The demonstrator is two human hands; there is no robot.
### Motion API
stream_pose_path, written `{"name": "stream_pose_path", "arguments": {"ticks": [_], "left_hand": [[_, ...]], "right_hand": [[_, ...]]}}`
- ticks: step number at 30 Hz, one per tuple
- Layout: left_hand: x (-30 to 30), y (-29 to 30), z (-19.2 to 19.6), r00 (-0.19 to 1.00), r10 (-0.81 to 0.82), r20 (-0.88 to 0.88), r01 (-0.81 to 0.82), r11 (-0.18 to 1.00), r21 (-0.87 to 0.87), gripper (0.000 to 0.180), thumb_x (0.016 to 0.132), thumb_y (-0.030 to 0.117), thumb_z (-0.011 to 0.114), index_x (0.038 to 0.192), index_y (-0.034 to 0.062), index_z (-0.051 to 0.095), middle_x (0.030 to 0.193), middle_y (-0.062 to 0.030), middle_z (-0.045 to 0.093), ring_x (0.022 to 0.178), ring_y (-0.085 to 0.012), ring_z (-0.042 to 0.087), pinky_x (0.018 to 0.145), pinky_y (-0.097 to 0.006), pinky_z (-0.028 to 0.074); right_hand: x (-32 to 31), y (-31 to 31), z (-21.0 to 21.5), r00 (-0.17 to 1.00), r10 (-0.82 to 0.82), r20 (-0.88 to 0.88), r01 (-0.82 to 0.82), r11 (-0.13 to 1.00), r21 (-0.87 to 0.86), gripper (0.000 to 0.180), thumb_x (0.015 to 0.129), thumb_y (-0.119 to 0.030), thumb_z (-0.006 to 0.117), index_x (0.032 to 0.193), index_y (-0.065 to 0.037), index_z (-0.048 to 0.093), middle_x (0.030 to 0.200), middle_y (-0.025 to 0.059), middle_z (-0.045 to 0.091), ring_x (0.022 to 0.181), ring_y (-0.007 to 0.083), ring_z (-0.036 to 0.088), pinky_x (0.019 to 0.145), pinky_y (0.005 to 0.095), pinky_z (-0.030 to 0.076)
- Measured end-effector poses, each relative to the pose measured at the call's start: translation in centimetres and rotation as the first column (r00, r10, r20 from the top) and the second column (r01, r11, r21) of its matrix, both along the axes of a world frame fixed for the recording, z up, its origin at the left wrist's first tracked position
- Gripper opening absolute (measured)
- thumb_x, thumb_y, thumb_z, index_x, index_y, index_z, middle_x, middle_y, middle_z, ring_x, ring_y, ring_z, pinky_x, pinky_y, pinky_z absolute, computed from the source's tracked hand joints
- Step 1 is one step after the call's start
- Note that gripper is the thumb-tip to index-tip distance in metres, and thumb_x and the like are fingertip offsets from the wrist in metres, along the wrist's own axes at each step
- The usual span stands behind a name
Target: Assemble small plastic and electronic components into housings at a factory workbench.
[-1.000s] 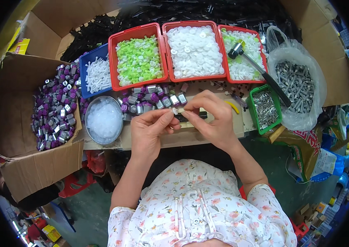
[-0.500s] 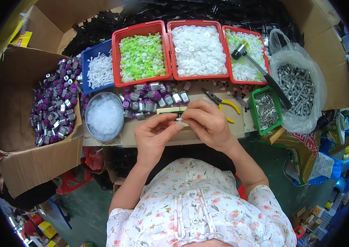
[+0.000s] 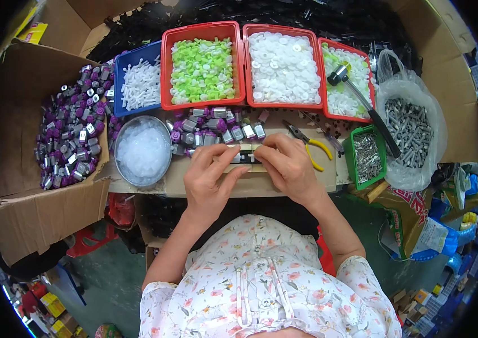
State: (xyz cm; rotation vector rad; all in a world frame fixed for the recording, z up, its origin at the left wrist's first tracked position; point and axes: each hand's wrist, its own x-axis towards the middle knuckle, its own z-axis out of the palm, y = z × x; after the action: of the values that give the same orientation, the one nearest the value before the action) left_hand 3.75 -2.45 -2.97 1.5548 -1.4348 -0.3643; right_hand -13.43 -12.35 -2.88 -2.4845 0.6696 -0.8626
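Note:
A cream-coloured block (image 3: 257, 168) lies at the near edge of the cardboard-covered table, between my hands. In it sits a narrow black part (image 3: 244, 157) with small white bits on top. My left hand (image 3: 211, 172) grips the left end of the black part, index finger on the far side and thumb on the near side. Its other fingers are curled. At the right end, my right hand (image 3: 288, 169) has thumb and forefinger pinched together. Whatever lies between those fingertips is too small and covered to make out.
Purple-and-silver motor-like pieces (image 3: 216, 125) lie beyond my hands, with more in a carton (image 3: 25, 208). Around stand a metal bowl (image 3: 169, 163), a blue tray (image 3: 118, 93), red trays (image 3: 164, 73), a green tray (image 3: 353, 163), yellow-handled pliers (image 3: 319, 145), a hammer (image 3: 383, 127) and a plastic bag (image 3: 439, 124).
My hands have moved from holding a small white piece above the block down onto the block. The black part now shows between them. The whole view has shifted slightly.

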Motion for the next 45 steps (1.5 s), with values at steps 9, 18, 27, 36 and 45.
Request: {"name": "stream_pose_path", "arguments": {"ticks": [9, 18, 27, 36, 45], "left_hand": [[0.0, 0.4, -1.8, 0.972, -0.016, 0.234, 0.045, 0.992, -0.118, 0.035, 0.069, -0.001, 0.081, 0.103, 0.0020, 0.071, 0.099, -0.0122, 0.064, 0.092, -0.0300, 0.062, 0.077, -0.039, 0.050], [0.5, 0.4, -2.1, 0.944, -0.067, 0.322, 0.102, 0.990, -0.093, 0.036, 0.071, -0.002, 0.078, 0.105, 0.0062, 0.072, 0.100, -0.0118, 0.061, 0.093, -0.0308, 0.060, 0.075, -0.039, 0.050], [0.7, 0.4, -2.4, 0.869, -0.097, 0.486, 0.157, 0.984, -0.084, 0.035, 0.072, 0.005, 0.076, 0.106, 0.0078, 0.072, 0.103, -0.0121, 0.060, 0.096, -0.0345, 0.058, 0.078, -0.042, 0.051], [0.6, 0.2, -1.5, 0.822, -0.138, 0.553, 0.182, 0.983, -0.025, 0.030, 0.073, 0.006, 0.076, 0.102, 0.0064, 0.070, 0.100, -0.0110, 0.059, 0.097, -0.0336, 0.058, 0.078, -0.044, 0.050], [0.4, -3.3, 1.9, 0.909, -0.180, 0.377, 0.213, 0.976, -0.047, 0.018, 0.074, 0.005, 0.077, 0.092, 0.0021, 0.071, 0.093, -0.0117, 0.063, 0.091, -0.0317, 0.058, 0.077, -0.042, 0.049]], "right_hand": [[0.6, 0.3, -0.5, 0.998, 0.001, -0.069, -0.009, 0.994, -0.107, 0.018, 0.076, -0.006, 0.071, 0.093, -0.007, 0.067, 0.090, 0.0045, 0.060, 0.081, 0.0215, 0.062, 0.071, 0.0341, 0.041], [0.8, -0.3, -0.2, 0.993, 0.053, -0.103, -0.064, 0.991, -0.113, 0.022, 0.073, -0.003, 0.068, 0.095, -0.004, 0.066, 0.091, 0.0064, 0.061, 0.083, 0.0237, 0.062, 0.072, 0.0352, 0.041], [1.0, -0.4, -0.2, 0.992, 0.070, -0.101, -0.072, 0.997, -0.010, 0.019, 0.076, 0.000, 0.070, 0.094, -0.003, 0.066, 0.091, 0.0084, 0.060, 0.084, 0.0266, 0.062, 0.071, 0.0375, 0.044], [-2.5, -1.7, 2.4, 0.994, -0.105, 0.015, 0.095, 0.944, 0.316, 0.015, 0.078, 0.002, 0.072, 0.091, 0.000, 0.066, 0.090, 0.0115, 0.059, 0.077, 0.0246, 0.062, 0.068, 0.0336, 0.049], [-14.3, -2.1, 2.5, 0.808, -0.550, -0.213, 0.552, 0.832, -0.054, 0.007, 0.088, 0.000, 0.066, 0.095, 0.002, 0.064, 0.085, 0.0122, 0.058, 0.068, 0.0237, 0.060, 0.063, 0.0332, 0.047]]}}
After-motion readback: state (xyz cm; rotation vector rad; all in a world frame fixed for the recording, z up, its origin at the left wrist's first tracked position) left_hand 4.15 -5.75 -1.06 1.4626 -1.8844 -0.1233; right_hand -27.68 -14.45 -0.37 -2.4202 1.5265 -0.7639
